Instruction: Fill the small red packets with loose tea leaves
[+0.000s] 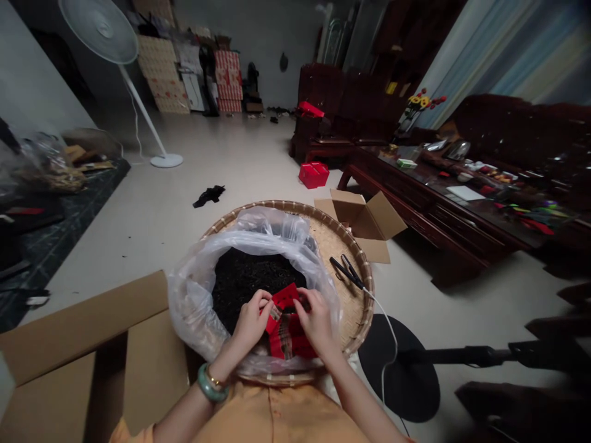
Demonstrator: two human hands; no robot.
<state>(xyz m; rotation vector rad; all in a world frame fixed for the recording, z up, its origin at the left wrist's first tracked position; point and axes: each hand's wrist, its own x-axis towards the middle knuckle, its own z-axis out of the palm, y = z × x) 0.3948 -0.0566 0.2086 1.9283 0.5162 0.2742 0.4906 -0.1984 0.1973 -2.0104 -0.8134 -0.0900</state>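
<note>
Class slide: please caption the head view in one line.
Left hand and right hand hold a red packet over a plastic bag of black bits.

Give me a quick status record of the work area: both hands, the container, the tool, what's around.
left hand: fingers pinching one side of a small red packet
right hand: fingers at the same packet's other side
below hands: more red packaging
container: clear plastic bag, open, holding dark loose material
under bag: round woven tray
tool: black two-armed tool with white cord, on the tray's right side
nearby: open cardboard box, beyond the tray
</note>
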